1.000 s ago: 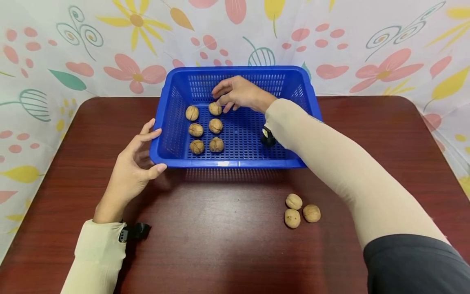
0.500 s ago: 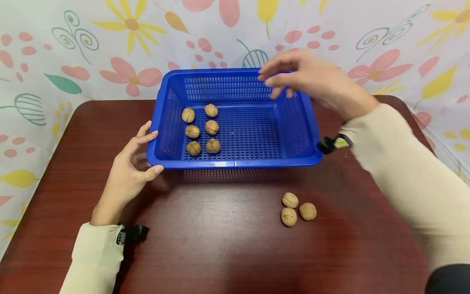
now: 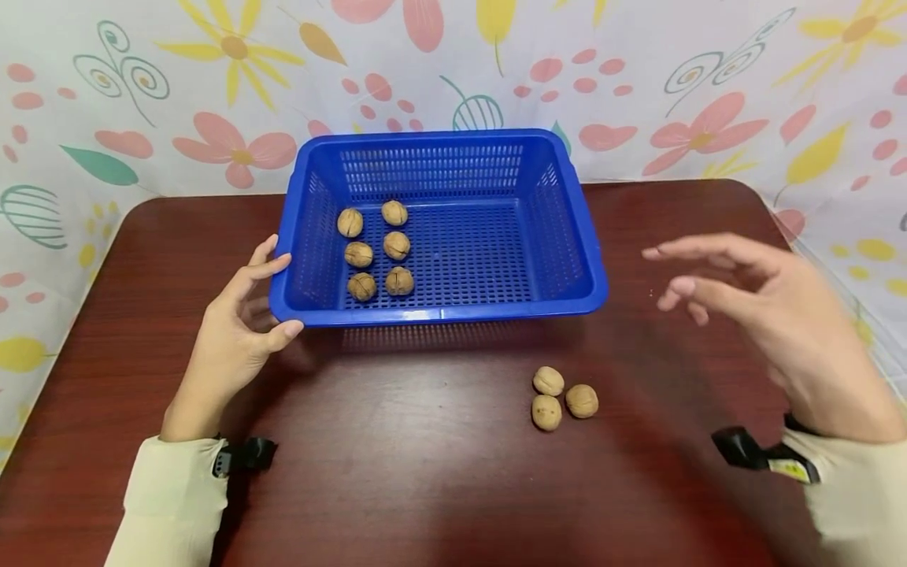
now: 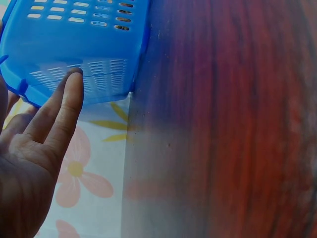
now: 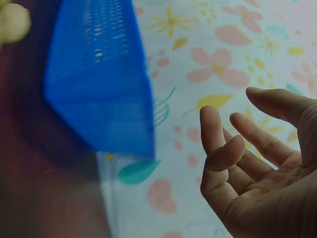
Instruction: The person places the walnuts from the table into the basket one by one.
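A blue plastic basket (image 3: 432, 316) stands on the table, with several walnuts (image 3: 397, 246) in two columns in its left part. My left hand (image 3: 227, 339) holds the basket's left end, thumb at the front corner and fingertips at the side rim. The left wrist view shows straight fingers (image 4: 67, 111) close along the basket's outside. Right of the basket, my right hand (image 3: 786, 315) hovers over the table, thumb and fingers apart with nothing between them. Three walnuts (image 3: 546, 412) lie together on the table between the basket and that hand's side.
The dark red wooden table (image 3: 397, 472) reaches back to a white curtain (image 3: 623, 47) printed with flowers and leaves. Black straps sit at both wrists, one loose end (image 3: 255, 454) sticking out by the left sleeve.
My right hand has left the basket's inside, swung over its right rim and come down toward me on the right. The left hand keeps its place; the walnuts lie as before.
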`<action>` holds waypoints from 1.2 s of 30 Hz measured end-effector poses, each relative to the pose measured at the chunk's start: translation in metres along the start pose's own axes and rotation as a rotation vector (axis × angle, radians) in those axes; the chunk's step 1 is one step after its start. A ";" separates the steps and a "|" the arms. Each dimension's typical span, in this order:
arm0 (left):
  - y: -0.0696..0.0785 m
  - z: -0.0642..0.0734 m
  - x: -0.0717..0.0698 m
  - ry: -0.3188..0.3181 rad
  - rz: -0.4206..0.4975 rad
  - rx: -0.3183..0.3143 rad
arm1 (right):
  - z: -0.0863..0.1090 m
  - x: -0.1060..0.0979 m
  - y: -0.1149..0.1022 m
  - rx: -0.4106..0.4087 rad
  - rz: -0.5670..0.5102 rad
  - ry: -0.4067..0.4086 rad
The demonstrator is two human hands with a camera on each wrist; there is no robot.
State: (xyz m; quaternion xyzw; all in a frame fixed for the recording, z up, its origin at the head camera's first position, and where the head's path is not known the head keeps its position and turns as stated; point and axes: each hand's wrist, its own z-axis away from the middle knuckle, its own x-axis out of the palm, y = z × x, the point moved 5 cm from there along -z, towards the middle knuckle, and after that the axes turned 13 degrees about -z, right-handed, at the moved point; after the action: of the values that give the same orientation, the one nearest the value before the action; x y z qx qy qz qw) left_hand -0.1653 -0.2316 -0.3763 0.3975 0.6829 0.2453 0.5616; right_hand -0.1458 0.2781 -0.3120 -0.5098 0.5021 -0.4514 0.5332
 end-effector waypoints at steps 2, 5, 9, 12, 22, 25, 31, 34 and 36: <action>0.000 0.000 0.000 -0.001 -0.001 0.000 | 0.015 -0.005 0.014 0.022 -0.021 0.023; 0.000 0.000 0.000 -0.003 -0.001 0.000 | 0.035 -0.006 0.038 0.066 0.007 0.021; 0.000 0.000 -0.001 0.001 -0.003 -0.005 | 0.052 0.005 0.071 0.113 0.008 -0.049; 0.000 0.001 -0.001 0.000 0.010 -0.010 | 0.059 0.018 0.090 0.133 -0.102 -0.137; 0.001 0.001 -0.001 -0.003 -0.017 -0.002 | 0.067 0.046 0.117 0.178 -0.222 -0.269; 0.002 0.001 -0.001 -0.003 -0.024 0.001 | 0.066 0.050 0.118 0.173 -0.228 -0.288; 0.002 0.002 0.000 -0.006 -0.037 -0.002 | 0.065 0.055 0.119 0.194 -0.145 -0.268; 0.003 0.001 0.000 -0.004 -0.038 0.001 | 0.064 0.056 0.120 0.196 -0.107 -0.244; 0.004 0.001 -0.001 -0.004 -0.036 0.004 | 0.063 0.057 0.121 0.185 -0.109 -0.236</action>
State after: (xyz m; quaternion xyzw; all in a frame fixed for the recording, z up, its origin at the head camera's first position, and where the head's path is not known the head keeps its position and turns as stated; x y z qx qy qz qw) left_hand -0.1631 -0.2302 -0.3735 0.3867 0.6894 0.2330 0.5665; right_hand -0.0812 0.2357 -0.4382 -0.5344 0.3635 -0.4611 0.6080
